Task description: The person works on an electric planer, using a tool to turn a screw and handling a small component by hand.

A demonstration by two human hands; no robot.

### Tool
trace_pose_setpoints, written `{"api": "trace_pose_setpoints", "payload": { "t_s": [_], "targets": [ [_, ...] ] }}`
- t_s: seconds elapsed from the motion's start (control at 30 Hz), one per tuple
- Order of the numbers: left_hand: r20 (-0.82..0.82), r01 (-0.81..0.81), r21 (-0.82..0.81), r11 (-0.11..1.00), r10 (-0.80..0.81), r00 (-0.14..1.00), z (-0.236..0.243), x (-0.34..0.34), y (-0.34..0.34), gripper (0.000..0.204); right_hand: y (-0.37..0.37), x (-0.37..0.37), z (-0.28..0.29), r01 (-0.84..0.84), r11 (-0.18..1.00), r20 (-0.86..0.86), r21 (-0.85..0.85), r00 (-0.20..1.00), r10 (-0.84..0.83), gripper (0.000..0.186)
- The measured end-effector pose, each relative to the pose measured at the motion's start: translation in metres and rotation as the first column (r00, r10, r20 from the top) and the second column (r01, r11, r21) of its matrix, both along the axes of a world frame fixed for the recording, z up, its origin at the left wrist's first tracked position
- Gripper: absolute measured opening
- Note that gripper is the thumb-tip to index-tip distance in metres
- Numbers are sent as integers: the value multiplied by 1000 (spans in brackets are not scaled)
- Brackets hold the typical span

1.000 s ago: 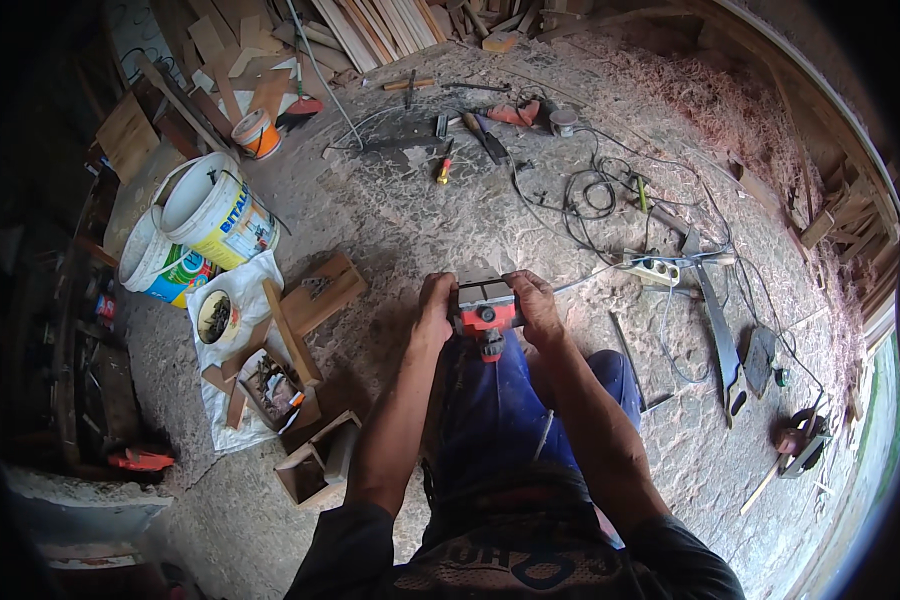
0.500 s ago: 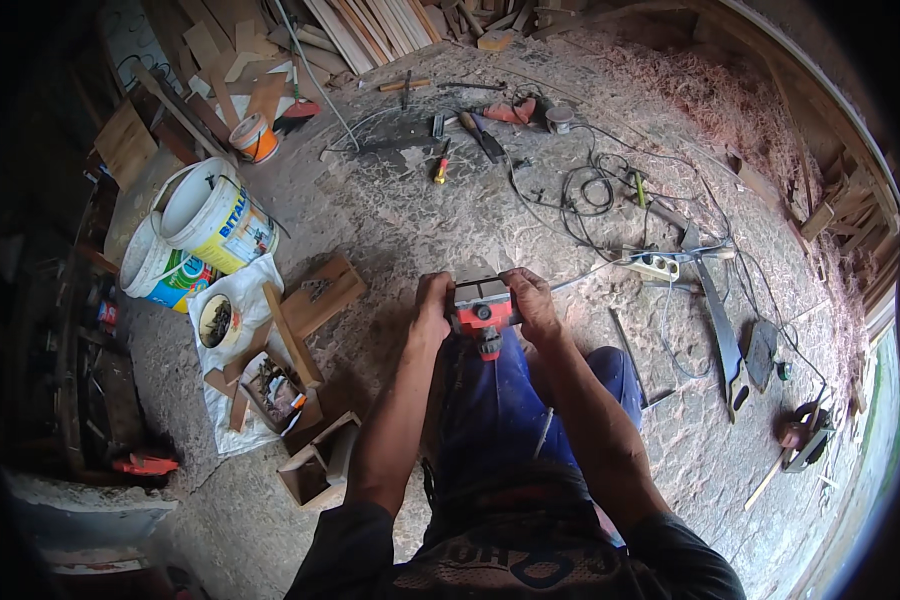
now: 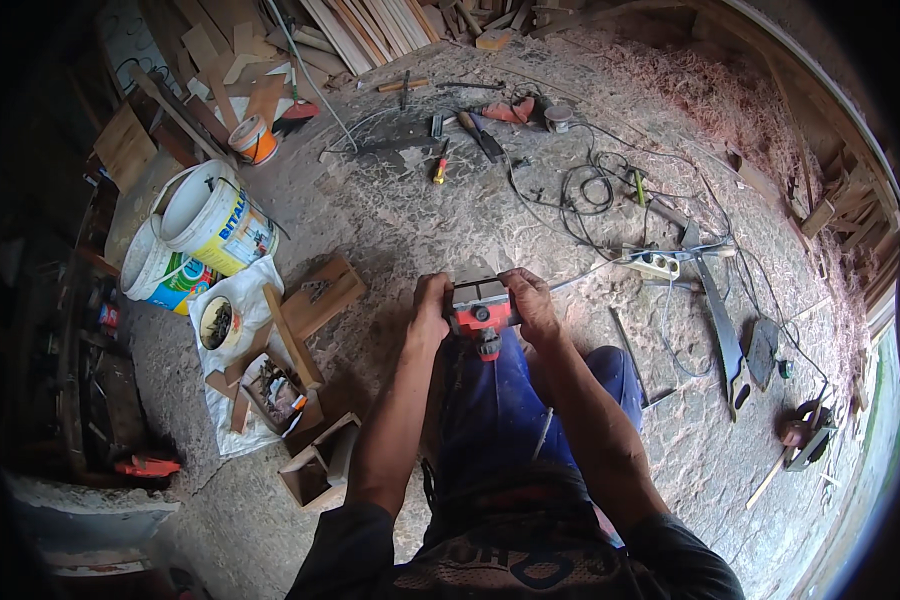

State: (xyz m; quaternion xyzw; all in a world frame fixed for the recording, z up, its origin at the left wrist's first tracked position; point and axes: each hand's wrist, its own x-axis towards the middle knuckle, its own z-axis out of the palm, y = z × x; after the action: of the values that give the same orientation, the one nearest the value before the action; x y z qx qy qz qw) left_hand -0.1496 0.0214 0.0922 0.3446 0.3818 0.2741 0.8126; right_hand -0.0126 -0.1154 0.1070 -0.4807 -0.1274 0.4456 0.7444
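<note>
In front of my knees I hold a red and black electric planer [image 3: 483, 318] with a flat grey metal plate on its upper side. My left hand [image 3: 431, 306] is closed around its left side. Its right side is gripped by my right hand [image 3: 533, 306], fingers wrapped over the edge. A dark round knob sticks out of the planer toward me. The fingers' undersides are hidden behind the tool.
Paint buckets [image 3: 205, 215], an open wooden box [image 3: 322, 462] and a tray of small parts [image 3: 273, 392] stand left. A screwdriver [image 3: 440, 165] lies ahead. Right are a power strip [image 3: 652, 264], cables, a handsaw [image 3: 722, 330] and a circular saw [image 3: 808, 440]. Shavings [image 3: 690, 100] cover the far right.
Both hands and the planer have stayed almost in place. Only a very slight shift of the tool and hands shows.
</note>
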Motion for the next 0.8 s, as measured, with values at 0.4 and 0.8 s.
{"api": "trace_pose_setpoints", "payload": {
  "t_s": [0.4, 0.8],
  "targets": [
    [-11, 11, -26, 1000, -11, 1000, 7, 1, -6, 19, 0, 3, -5, -4, 1000, -9, 3, 1000, 4, 11],
    [27, 25, -45, 999, -24, 999, -9, 2, 7, 19, 2, 3, -4, 5, 1000, 4, -13, 1000, -5, 14]
  ]
}}
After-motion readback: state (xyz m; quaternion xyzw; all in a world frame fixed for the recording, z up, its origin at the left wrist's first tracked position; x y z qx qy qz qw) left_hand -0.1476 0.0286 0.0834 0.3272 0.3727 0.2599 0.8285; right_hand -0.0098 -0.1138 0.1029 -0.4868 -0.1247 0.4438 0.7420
